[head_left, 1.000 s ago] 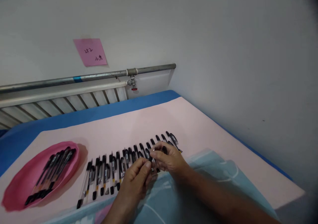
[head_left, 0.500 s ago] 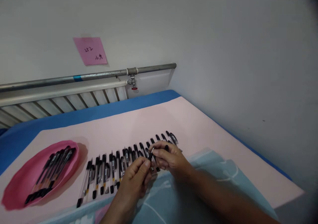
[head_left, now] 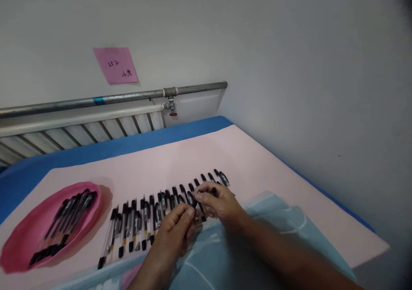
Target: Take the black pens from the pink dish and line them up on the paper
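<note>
Both hands meet above the near side of a row of pens [head_left: 154, 215], which are clear with black ends and caps. My left hand [head_left: 175, 228] is closed, thumb and fingers pinching the black end of a pen [head_left: 194, 203]; the rest of that pen is hidden by the hand. My right hand [head_left: 220, 202] has its thumb and fingertips pinched together at the same end, over a small pen tip that is hard to see now. A black piece [head_left: 214, 191], perhaps a cap, sticks up from among the right fingers.
A pink dish [head_left: 19, 238] holding several finished-looking pens stands at the left. Small metal tips [head_left: 137, 246] lie among the row. Pale pink sheeting [head_left: 186, 157] covers the blue surface [head_left: 144, 137]. Light blue patterned cloth [head_left: 273, 221] lies nearest me; radiator [head_left: 74, 135] and walls border the back.
The silver tip between my right fingertips, visible before, is now mostly covered by them. Both hands stay almost in place, and the view has shifted slightly.
</note>
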Tool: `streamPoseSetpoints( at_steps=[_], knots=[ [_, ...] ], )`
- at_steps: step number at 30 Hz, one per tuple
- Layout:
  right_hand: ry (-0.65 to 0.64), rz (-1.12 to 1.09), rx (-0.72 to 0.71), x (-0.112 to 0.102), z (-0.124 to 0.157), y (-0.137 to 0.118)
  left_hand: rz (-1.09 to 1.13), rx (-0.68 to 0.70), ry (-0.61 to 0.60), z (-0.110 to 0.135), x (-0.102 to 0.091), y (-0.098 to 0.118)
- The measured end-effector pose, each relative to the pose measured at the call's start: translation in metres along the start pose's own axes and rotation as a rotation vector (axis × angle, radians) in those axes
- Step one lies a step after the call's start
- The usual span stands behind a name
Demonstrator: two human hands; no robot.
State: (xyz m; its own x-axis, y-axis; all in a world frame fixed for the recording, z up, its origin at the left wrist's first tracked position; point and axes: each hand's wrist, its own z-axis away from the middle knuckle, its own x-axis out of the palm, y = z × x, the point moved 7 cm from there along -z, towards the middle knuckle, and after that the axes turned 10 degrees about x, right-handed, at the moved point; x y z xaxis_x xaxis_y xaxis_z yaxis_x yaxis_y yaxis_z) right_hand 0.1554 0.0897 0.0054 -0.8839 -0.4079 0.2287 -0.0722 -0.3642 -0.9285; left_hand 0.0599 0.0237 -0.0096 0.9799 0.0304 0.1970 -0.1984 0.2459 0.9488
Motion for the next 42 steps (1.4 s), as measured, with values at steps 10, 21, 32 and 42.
streamPoseSetpoints(
  at_steps=[10,21,32,42],
  knots=[
    [0.052,-0.050,-0.017,-0.006,-0.003,-0.001,-0.013,-0.013,-0.002,0.000,-0.001,0.001],
    [0.059,0.097,0.045,-0.008,-0.001,-0.007,0.011,-0.015,0.016,0.000,-0.003,0.002],
    [0.201,-0.138,-0.073,-0.025,-0.006,-0.012,-0.039,-0.058,-0.063,0.001,0.001,-0.001],
    [0.292,-0.273,-0.115,-0.067,-0.010,-0.032,-0.009,0.057,0.052,-0.008,-0.017,0.000]
  ],
)
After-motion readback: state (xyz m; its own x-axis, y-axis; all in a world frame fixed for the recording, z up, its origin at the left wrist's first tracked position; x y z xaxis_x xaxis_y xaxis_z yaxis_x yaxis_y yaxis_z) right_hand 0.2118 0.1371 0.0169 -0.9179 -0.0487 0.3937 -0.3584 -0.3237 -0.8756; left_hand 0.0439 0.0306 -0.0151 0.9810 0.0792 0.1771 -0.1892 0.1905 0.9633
